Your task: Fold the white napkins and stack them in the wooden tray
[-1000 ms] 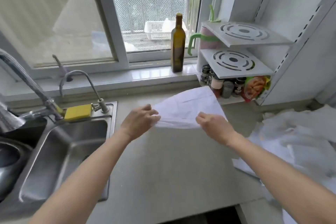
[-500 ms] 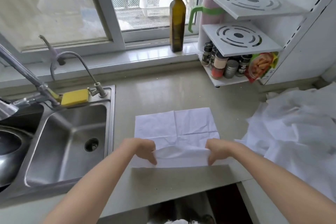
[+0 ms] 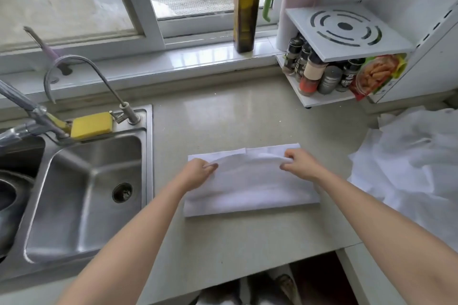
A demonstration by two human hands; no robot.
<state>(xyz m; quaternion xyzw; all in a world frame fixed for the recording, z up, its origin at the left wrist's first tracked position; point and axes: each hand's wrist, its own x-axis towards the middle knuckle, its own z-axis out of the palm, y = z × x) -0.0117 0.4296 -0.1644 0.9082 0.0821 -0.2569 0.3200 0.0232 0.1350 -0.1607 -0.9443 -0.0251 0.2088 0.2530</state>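
The white rectangular paper napkin [image 3: 250, 188] lay flat on the beige stone tabletop [image 3: 223, 119], right in front of the person, long axis running left-right. It was half-folded: the top layer's free edge was lifted and sat just short of the far edge, which showed as a thin strip beyond the hands.

Left hand [image 3: 195, 176] pinched the free edge near the left end; right hand [image 3: 301, 164] pinched it near the right end. Both sets of fingers were curled on the paper, one hand per corner, roughly equally near. The fold crease lay toward the person, the open edge away.

Judgement: the first fold was nearly done; next move likely needed the lifted edge lowered square onto the far edge, then a second fold across the long axis.

A loose pile of unfolded white napkins [image 3: 409, 161] lay just right of it, nearer the right hand. No wooden tray in view. The stainless steel sink [image 3: 84, 195] sat to the left, with a dark green glass bottle [image 3: 246, 5] on the windowsill behind.
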